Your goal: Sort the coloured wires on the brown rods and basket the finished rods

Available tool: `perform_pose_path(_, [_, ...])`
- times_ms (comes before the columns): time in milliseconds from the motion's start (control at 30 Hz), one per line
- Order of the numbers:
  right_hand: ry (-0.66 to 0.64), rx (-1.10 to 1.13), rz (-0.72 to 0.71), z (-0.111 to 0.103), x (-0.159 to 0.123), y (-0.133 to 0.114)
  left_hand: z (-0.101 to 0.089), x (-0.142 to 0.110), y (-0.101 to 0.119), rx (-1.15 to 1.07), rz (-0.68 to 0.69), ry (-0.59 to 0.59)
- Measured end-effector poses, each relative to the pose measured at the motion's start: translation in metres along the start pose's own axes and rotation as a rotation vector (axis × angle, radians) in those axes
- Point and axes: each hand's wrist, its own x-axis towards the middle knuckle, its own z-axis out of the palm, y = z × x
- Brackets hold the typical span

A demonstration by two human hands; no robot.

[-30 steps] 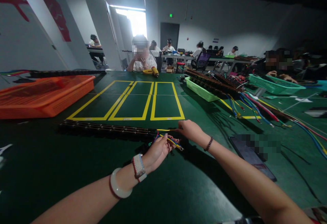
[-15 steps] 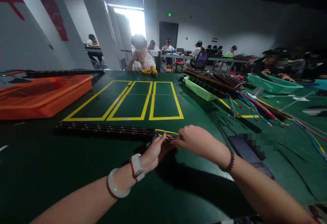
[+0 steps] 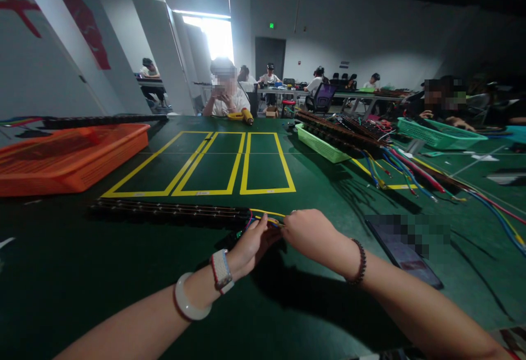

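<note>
A long black strip-like assembly (image 3: pixel 172 211) with thin copper-coloured lines lies across the green table in front of me. Coloured wires (image 3: pixel 266 212), yellow ones clearest, come out of its right end. My left hand (image 3: pixel 251 245) pinches the bundle of wires between thumb and fingers, just past that end. Against its fingertips is my right hand (image 3: pixel 310 239), closed, knuckles up, with its fingers curled over the far ends of the wires. The wire tips are hidden behind the right hand.
An orange basket (image 3: pixel 78 171) stands at the left. At the right, a green basket (image 3: pixel 322 145) carries more black strips with loose wires (image 3: pixel 405 171). A phone-like dark slab (image 3: pixel 400 250) lies right of my hands. A yellow power tool (image 3: pixel 242 115) rests at the far edge, before a seated person.
My right hand has come down from the single yellow wire to the bundle's ends beside my left hand, covering the tips. The left hand keeps its hold almost in place.
</note>
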Motion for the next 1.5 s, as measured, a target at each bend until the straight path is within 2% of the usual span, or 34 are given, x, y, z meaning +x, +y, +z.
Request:
perform_pose_path(133, [0.086,0.018,0.094,-0.003,0.005,0.013,0.005,-0.003,0.002,0.027,0.001,0.042])
perform_pose_path(300, [-0.006,0.051,0.164,0.007,0.017,0.023,0.008,-0.005,0.006,0.083,-0.035,0.064])
perform_pose_path(533, [-0.073,0.095,0.235,0.028,0.03,0.024,0.006,-0.005,0.009,0.087,-0.054,0.074])
perform_pose_path(667, [-0.104,0.1,0.199,0.02,0.027,0.026,0.007,-0.006,0.01,0.074,-0.063,0.081])
perform_pose_path(767, [-0.024,0.112,0.198,0.003,0.014,0.021,0.006,-0.006,0.009,0.049,-0.081,0.092])
perform_pose_path(900, [0.084,0.118,0.142,-0.013,-0.008,0.001,0.002,-0.005,0.008,0.028,-0.086,0.065])
perform_pose_path(967, [0.069,0.136,0.064,-0.012,-0.014,-0.01,0.0,-0.004,0.007,0.036,-0.116,0.028])
perform_pose_path(1100, [0.002,0.109,-0.064,0.004,-0.013,-0.02,0.0,0.0,0.005,-0.005,-0.141,0.006])
perform_pose_path(1167, [-0.03,0.08,-0.091,0.009,-0.011,-0.02,-0.001,0.001,0.005,-0.013,-0.136,0.001])
perform_pose_path(1267, [-0.067,0.074,-0.079,0.006,-0.008,-0.014,-0.002,0.001,0.007,0.017,-0.133,-0.046])
perform_pose_path(1400, [-0.047,0.091,-0.06,-0.003,-0.005,0.0,-0.001,-0.004,0.01,0.152,-0.163,-0.144])
perform_pose_path(1500, [-0.058,0.103,-0.105,0.0,-0.001,0.009,0.0,-0.006,0.007,0.266,-0.137,-0.163])
